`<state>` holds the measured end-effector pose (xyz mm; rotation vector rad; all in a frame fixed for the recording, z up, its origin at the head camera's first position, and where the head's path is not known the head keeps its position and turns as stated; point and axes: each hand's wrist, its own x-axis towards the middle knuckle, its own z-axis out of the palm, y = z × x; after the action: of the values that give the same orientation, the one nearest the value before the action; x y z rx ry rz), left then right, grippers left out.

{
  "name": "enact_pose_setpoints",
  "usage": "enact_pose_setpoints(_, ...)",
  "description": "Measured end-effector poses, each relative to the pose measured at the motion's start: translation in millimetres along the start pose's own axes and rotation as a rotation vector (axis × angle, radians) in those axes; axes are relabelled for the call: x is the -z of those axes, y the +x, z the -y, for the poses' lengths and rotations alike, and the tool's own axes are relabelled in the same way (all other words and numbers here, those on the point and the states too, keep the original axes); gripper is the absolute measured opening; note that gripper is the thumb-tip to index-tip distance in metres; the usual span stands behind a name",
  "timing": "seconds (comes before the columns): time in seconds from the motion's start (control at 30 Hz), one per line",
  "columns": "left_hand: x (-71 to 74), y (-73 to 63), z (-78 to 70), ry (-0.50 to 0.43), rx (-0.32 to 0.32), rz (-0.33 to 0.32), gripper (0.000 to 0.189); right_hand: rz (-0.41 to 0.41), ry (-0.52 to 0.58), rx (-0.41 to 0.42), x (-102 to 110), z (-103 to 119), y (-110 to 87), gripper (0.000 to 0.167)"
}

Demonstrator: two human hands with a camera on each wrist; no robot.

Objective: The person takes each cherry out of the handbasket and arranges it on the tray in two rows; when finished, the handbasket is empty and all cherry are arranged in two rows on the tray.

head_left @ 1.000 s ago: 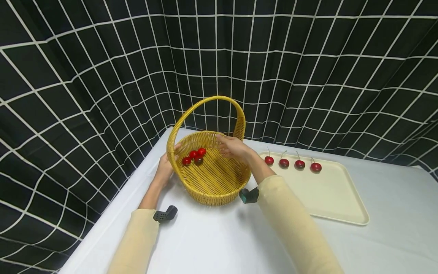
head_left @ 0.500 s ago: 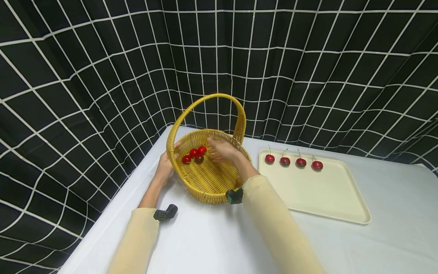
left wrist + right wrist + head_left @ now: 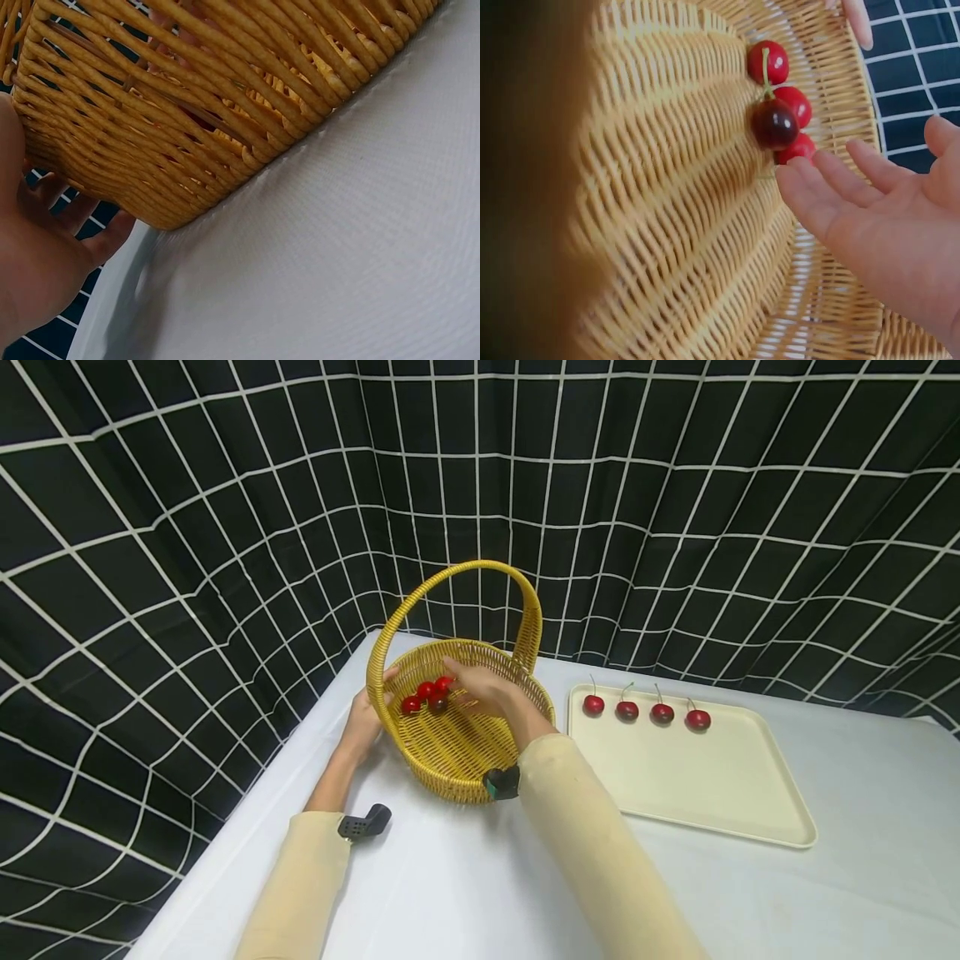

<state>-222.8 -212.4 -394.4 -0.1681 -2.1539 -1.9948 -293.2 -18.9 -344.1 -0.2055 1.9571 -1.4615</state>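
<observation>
Left grip (image 3: 363,725) clamped on basket (image 3: 457,756) at nine o'clock. Right grip (image 3: 904,240) inside, fingers apart, by four cherries (image 3: 426,692) at basket's ten o'clock; touching or not, cannot tell. Basket on surface (image 3: 435,877); tray (image 3: 720,785) with more cherries (image 3: 662,714) toward three o'clock.

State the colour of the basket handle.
Golden yellow; the head view shows the basket handle best.
</observation>
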Motion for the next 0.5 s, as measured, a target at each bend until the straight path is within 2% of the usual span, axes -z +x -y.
enact_pose_setpoints(0.13,-0.2,0.0,-1.6,0.004,-0.004,-0.004,0.047,0.016,0.024,-0.001,-3.9,6.1,0.6,0.064)
enact_pose_setpoints(0.37,0.9,2.5,2.3,0.004,0.012,0.0,0.047,0.002,-0.039,-0.003,-8.7,12.6,5.0,0.064)
enact_pose_setpoints(0.5,2.9,8.1,15.8,-0.015,0.009,0.001,0.046,-0.009,-0.065,0.007,-9.4,15.3,9.0,0.063)
